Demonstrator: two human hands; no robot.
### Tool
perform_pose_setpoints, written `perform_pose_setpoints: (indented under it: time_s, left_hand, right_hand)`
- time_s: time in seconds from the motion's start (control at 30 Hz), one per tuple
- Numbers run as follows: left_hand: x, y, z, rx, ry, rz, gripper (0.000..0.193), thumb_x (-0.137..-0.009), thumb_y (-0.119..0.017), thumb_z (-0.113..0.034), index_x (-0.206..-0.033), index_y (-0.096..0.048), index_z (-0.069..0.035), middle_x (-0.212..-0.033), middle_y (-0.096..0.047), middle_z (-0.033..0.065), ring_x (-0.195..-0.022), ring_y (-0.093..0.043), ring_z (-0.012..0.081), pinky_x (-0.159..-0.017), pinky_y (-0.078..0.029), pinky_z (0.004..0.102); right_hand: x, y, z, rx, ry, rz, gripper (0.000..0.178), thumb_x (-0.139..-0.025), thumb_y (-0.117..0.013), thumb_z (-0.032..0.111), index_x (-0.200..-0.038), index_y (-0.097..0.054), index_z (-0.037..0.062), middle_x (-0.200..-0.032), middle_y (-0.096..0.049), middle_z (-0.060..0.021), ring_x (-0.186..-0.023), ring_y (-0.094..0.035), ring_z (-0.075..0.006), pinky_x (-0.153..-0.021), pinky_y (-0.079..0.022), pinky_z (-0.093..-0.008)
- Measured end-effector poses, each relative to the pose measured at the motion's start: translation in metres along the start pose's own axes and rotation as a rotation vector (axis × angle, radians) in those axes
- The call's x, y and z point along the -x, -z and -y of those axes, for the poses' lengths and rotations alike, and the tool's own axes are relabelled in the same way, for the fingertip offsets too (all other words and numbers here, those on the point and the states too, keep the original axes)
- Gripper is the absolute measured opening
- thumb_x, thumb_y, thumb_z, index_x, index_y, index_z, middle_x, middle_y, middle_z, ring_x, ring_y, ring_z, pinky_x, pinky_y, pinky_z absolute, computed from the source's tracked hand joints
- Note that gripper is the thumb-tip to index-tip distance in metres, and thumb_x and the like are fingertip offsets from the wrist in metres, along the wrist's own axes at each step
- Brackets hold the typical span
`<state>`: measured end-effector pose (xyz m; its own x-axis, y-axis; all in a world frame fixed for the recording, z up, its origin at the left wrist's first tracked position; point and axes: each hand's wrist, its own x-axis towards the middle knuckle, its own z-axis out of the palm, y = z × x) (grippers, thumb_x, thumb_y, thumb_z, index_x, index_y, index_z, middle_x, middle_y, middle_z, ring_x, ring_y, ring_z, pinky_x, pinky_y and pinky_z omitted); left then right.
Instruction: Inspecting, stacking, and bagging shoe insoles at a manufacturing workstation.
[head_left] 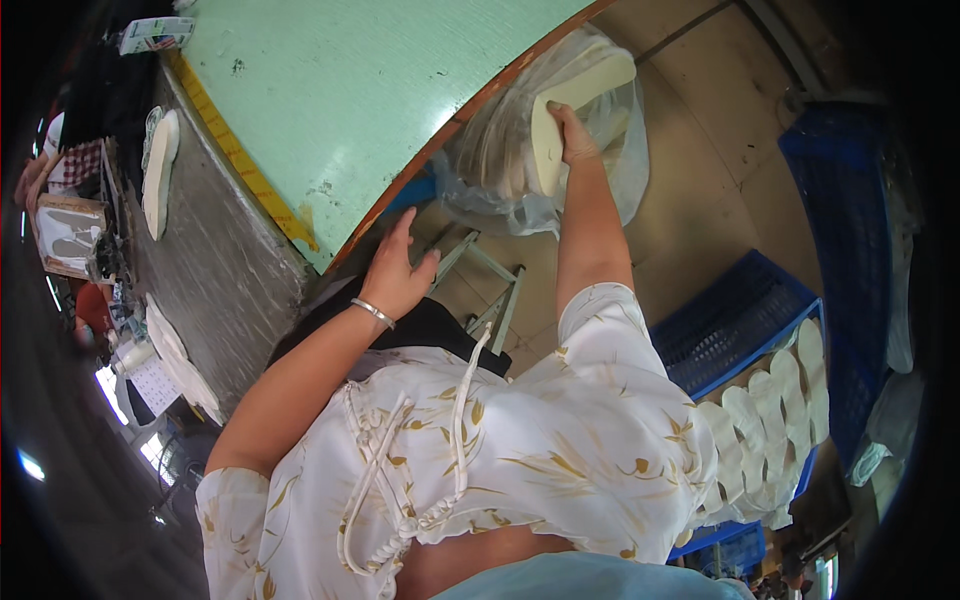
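Observation:
My right hand (576, 138) reaches to the far right, beyond the edge of the green table, and grips a cream insole (547, 150) with the thumb laid on its face. The fingers behind the insole are hidden. Around it, a clear plastic bag (625, 190) holds a stack of similar pale insoles, seen mostly edge-on. One broad insole (597, 78) leans across the top of the stack. My left hand (397, 270), with a silver bangle at the wrist, hovers empty beside the table's near corner, its thumb and fingers apart.
The green tabletop (330, 90) has an orange-brown edge. Left of it lies a grey bench (215, 260) with a white insole (159, 175) on it. A metal stool frame (500, 275) stands below. Blue crates (740, 320) and rows of cream insoles (765, 425) are at right.

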<state>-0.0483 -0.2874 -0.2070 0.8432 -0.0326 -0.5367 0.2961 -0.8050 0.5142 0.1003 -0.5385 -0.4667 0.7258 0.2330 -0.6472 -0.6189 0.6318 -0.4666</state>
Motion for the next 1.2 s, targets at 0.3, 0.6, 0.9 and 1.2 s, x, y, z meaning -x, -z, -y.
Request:
perform_pose_setpoints:
  time_s: [0.3,0.6,0.9,1.2]
  left_hand:
    - [-0.055,-0.024,-0.013,0.063,0.307,-0.244,0.069,-0.091,-0.053,-0.021,-0.146,-0.021,0.004,-0.145,-0.037,0.027,-0.126,-0.047,0.0351,-0.105,-0.038,0.0393]
    - [-0.112,-0.025,-0.043,0.243,0.034,-0.255,0.05,-0.088,-0.061,-0.015,-0.135,-0.048,-0.007,-0.102,-0.067,0.0116,-0.092,-0.063,0.0245,-0.086,-0.047,0.0309]
    - [-0.023,-0.034,-0.127,-0.341,-0.786,0.141,0.048,-0.079,-0.068,-0.018,-0.126,-0.06,-0.028,-0.085,-0.067,0.0053,-0.067,-0.065,0.0257,-0.061,-0.053,0.0352]
    - [0.004,-0.003,-0.066,-0.316,-0.691,-0.331,0.062,-0.068,-0.074,-0.008,-0.126,-0.051,-0.01,-0.107,-0.06,0.0141,-0.094,-0.062,0.0348,-0.077,-0.052,0.041]
  right_hand:
    - [0.095,0.053,-0.023,-0.158,0.125,0.235,0.053,-0.086,-0.058,0.03,-0.13,-0.05,0.0022,-0.12,-0.061,-0.0129,-0.107,-0.059,-0.0256,-0.091,-0.05,-0.0403]
    - [0.184,0.092,-0.023,-0.181,0.172,0.111,0.054,-0.086,-0.058,0.031,-0.131,-0.049,0.0027,-0.121,-0.061,-0.0127,-0.107,-0.059,-0.0256,-0.091,-0.05,-0.04]
    - [0.128,0.0,-0.032,-0.185,0.264,0.041,0.055,-0.087,-0.058,0.032,-0.133,-0.048,0.0032,-0.122,-0.06,-0.0125,-0.108,-0.059,-0.0256,-0.091,-0.05,-0.0397]
    - [0.188,0.023,-0.026,-0.199,0.347,0.034,0.056,-0.087,-0.058,0.033,-0.134,-0.047,0.0038,-0.123,-0.06,-0.0123,-0.109,-0.058,-0.0256,-0.091,-0.05,-0.0395]
